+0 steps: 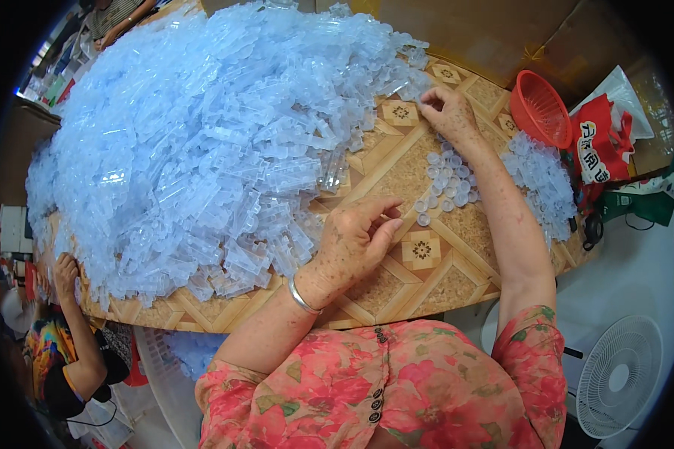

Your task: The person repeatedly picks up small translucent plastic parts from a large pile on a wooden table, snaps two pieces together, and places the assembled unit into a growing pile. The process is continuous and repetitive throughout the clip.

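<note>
A large heap of clear, bluish plastic pieces [195,142], many of them small and oblong, covers the left and middle of the table. Beside its near right edge is my left hand [352,243], wearing a silver bracelet [301,296]. Its fingers are curled in toward the thumb, and whatever they hold is hidden. My right hand [453,120] reaches to the heap's far right edge with thumb and fingers drawn together; I cannot make out anything in them. Small round clear caps [448,179] lie loose beside my right forearm.
More clear pieces [539,179] lie right of my forearm, near a red plastic basket [541,108] and a red bag [600,142]. Black scissors [593,228] hang at the patterned table's [419,251] right edge. A white fan [619,376] stands below. Another person's hand [66,275] touches the heap's left side.
</note>
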The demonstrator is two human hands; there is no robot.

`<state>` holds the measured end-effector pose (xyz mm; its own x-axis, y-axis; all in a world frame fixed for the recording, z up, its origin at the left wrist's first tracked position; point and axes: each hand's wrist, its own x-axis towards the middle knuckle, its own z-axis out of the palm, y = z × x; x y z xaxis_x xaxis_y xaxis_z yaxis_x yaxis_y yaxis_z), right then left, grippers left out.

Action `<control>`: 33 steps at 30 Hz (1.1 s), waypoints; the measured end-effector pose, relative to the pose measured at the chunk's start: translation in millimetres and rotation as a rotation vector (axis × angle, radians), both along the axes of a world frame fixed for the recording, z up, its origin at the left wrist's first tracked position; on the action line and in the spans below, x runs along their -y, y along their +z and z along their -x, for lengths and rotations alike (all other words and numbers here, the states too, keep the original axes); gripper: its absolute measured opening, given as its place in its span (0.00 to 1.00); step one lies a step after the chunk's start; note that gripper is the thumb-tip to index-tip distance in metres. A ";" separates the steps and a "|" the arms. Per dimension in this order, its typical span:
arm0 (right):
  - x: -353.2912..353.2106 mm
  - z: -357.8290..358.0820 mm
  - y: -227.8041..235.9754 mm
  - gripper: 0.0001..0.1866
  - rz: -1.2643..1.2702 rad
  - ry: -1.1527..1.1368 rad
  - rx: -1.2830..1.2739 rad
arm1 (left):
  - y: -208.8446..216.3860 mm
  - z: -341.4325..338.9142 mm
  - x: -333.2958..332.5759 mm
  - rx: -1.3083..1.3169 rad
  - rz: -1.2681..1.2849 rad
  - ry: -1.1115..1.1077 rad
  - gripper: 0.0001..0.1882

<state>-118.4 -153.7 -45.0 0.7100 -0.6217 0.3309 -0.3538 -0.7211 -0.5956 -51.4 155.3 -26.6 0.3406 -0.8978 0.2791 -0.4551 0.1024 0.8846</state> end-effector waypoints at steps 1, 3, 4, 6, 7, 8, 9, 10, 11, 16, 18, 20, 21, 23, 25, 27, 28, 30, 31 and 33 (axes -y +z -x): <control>-8.3 3.6 5.1 0.11 -0.051 -0.025 -0.081 | -0.4 -0.3 0.2 0.001 -0.002 -0.001 0.16; -17.2 6.2 7.5 0.13 0.025 -0.052 -0.124 | -0.9 -0.5 1.2 0.001 -0.004 -0.007 0.15; -24.7 7.5 9.7 0.14 0.059 -0.065 -0.149 | -1.0 -0.3 0.5 -0.028 -0.013 -0.011 0.15; -38.2 17.5 18.2 0.17 -0.052 -0.054 -0.109 | -1.1 -0.4 1.0 -0.089 -0.029 -0.022 0.16; -51.7 21.9 24.9 0.16 -0.130 -0.038 -0.037 | -3.7 -0.6 1.5 -0.200 -0.025 -0.019 0.18; -67.2 25.0 29.0 0.15 -0.212 -0.018 0.034 | -8.6 -0.6 1.1 -0.313 -0.026 -0.010 0.19; -82.5 28.7 32.5 0.15 -0.306 0.007 0.107 | -11.6 -1.5 1.0 -0.426 -0.026 -0.002 0.21; -99.0 36.4 37.4 0.14 -0.398 0.022 0.178 | -10.8 -2.1 1.8 -0.526 -0.005 -0.005 0.23; -115.2 42.8 38.9 0.14 -0.493 0.040 0.251 | -9.9 -3.4 3.9 -0.624 0.013 -0.005 0.24; -191.0 75.6 41.9 0.13 -0.144 0.154 0.243 | 2.7 -3.6 3.0 -1.061 -0.010 -0.170 0.27; -205.1 84.3 41.2 0.14 -0.043 0.168 0.221 | -3.1 -4.2 2.3 -1.100 -0.036 -0.214 0.26; -215.2 89.1 37.5 0.15 -0.045 0.194 0.258 | -3.8 -4.8 2.0 -1.150 -0.058 -0.226 0.24; -220.1 92.3 40.6 0.16 -0.111 0.184 0.284 | -3.7 -4.1 2.9 -1.137 -0.061 -0.235 0.23; -216.6 97.1 37.7 0.16 -0.013 0.166 0.339 | -6.4 -5.8 3.1 -1.211 -0.047 -0.286 0.24; -212.5 107.1 34.2 0.16 0.034 0.087 0.331 | -7.1 -10.2 1.5 -1.238 -0.068 -0.302 0.29; -209.0 116.3 29.0 0.16 -0.082 0.037 0.313 | -6.8 -15.9 2.8 -1.284 -0.092 -0.395 0.30; -208.2 117.7 27.4 0.15 -0.138 0.009 0.299 | -5.4 -15.2 3.4 -1.310 -0.104 -0.447 0.30; -211.7 117.6 30.4 0.16 -0.191 0.018 0.301 | 1.7 -10.6 1.8 -1.271 -0.172 -0.373 0.30; -213.8 117.9 33.4 0.17 -0.213 0.017 0.296 | 1.2 -11.0 2.3 -1.261 -0.194 -0.380 0.29; -217.4 111.6 34.7 0.19 -0.256 0.037 0.306 | -1.3 -10.5 0.5 -1.240 -0.220 -0.404 0.29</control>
